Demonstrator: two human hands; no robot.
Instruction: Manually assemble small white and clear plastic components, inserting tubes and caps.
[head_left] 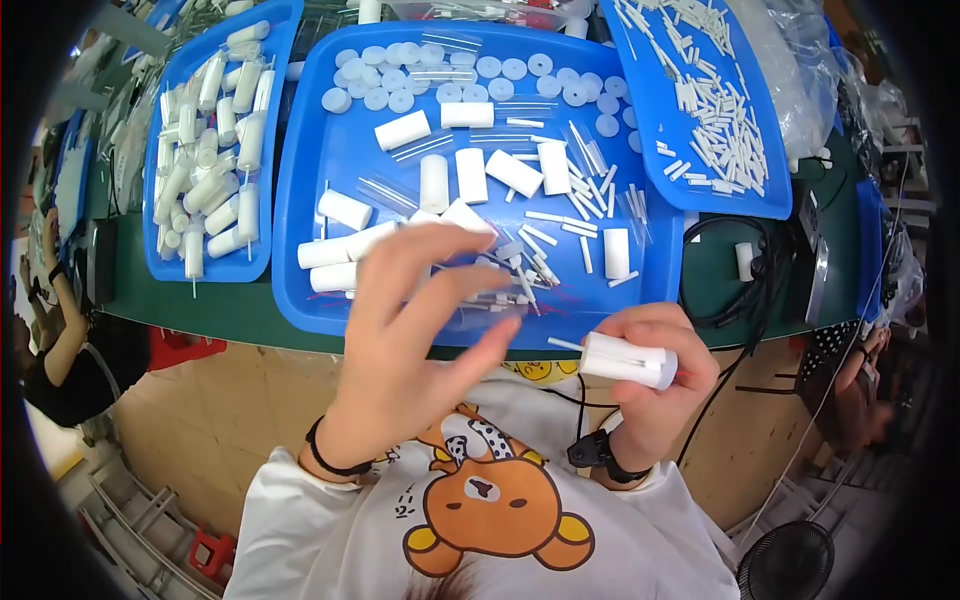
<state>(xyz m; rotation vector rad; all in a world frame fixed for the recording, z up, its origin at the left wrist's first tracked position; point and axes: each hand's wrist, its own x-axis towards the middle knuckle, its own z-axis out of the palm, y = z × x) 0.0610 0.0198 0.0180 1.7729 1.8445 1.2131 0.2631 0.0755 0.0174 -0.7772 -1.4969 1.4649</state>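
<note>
My right hand (683,372) is closed around a white cylinder (622,360) just off the near right edge of the large blue tray (300,130). A thin white stick juts from the cylinder's left end, and a translucent disc caps its right end. A narrow slot or line runs along its side. My left hand (405,320) is over the tray's near edge, fingers curved and apart, slightly blurred, with nothing visible in them. Beneath and behind its fingers lie white cylinders (345,247) and thin white sticks (540,236), partly hidden.
Translucent discs (488,67) and clear thin tubes (385,193) lie in the large tray. At left, a blue tray (262,200) holds many white cylinders. Another blue tray (775,190) with small white sticks overlaps at right. Black cable (765,290) coils on the green table. Other people sit at both sides.
</note>
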